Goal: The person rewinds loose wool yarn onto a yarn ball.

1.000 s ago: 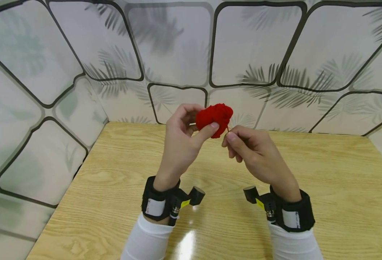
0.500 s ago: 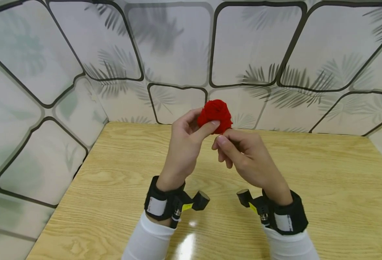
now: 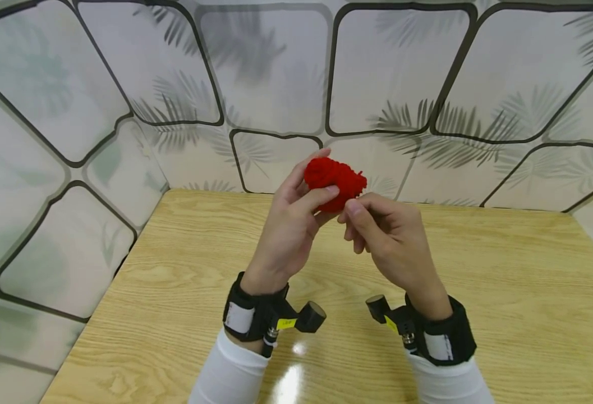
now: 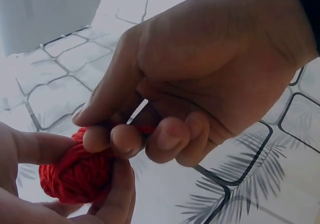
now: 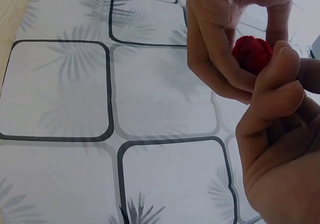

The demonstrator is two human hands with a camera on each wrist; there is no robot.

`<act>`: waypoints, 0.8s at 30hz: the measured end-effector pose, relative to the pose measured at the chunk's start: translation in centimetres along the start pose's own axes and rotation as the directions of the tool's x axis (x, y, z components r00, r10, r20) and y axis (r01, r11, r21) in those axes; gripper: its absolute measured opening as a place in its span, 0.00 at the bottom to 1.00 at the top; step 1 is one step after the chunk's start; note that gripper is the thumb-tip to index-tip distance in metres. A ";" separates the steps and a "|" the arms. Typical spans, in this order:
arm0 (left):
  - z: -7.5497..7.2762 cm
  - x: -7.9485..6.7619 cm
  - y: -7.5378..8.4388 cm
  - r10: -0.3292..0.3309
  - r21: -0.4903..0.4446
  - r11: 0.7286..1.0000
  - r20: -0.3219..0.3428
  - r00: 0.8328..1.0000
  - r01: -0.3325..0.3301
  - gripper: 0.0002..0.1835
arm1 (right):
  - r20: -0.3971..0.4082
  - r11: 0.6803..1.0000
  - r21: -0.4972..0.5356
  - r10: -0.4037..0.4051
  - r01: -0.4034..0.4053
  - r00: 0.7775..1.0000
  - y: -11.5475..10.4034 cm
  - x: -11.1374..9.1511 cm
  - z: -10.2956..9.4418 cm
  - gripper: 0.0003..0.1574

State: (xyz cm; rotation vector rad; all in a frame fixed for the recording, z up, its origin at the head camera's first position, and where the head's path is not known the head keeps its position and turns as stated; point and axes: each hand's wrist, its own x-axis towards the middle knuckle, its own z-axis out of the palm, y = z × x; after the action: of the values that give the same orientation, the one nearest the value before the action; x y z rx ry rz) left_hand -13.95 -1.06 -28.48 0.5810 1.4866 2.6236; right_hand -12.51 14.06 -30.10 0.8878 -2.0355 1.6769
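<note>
A small ball of red yarn [image 3: 334, 178] is held up above the far part of the table. My left hand [image 3: 287, 233] grips it, with the thumb across its near side and fingers behind. In the left wrist view the wound strands of the yarn ball [image 4: 80, 176] show clearly. My right hand [image 3: 397, 238] is at the ball's lower right, thumb and forefinger pinched together. A bit of red yarn strand [image 4: 146, 129] shows between the right hand's curled fingers in the left wrist view. Fingers hide part of the ball [image 5: 251, 52] in the right wrist view.
A wood-grain table [image 3: 175, 269] lies below both hands. Behind it and at the left rise pale walls [image 3: 266, 67] with dark outlined shapes and leaf prints. Black straps with cameras [image 3: 256, 314] sit on both wrists, above white sleeves.
The yarn ball has turned over in my left hand, its orientation changing between frames. My right hand shifted left, then slightly back right and up, staying close to the ball.
</note>
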 end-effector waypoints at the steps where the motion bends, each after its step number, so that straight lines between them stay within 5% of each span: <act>1: -0.1 0.0 0.0 -0.001 0.026 1.000 0.005 1.000 0.001 0.24 | -0.004 1.000 0.009 -0.004 0.004 1.000 -0.1 0.0 -0.1 0.08; 6: -0.3 0.0 0.1 -0.005 0.092 0.996 0.004 1.000 0.005 0.19 | -0.017 0.998 0.055 -0.030 0.031 0.999 -0.2 0.0 -0.3 0.10; 17: -0.1 0.0 0.1 -0.061 -0.064 0.996 0.040 0.997 0.063 0.22 | -0.017 0.993 0.113 -0.026 0.027 1.000 -0.5 0.0 -0.6 0.11; 24: 0.1 0.1 0.0 -0.085 -0.058 0.994 0.103 0.991 0.092 0.21 | -0.070 0.993 0.057 0.104 -0.100 0.992 -0.2 0.2 -1.3 0.05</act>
State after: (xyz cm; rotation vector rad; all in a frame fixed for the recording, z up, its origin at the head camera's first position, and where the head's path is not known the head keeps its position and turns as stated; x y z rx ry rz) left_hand -14.01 -0.97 -28.37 0.6159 1.3648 2.5240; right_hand -12.66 15.23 -29.58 0.7392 -2.0278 1.7980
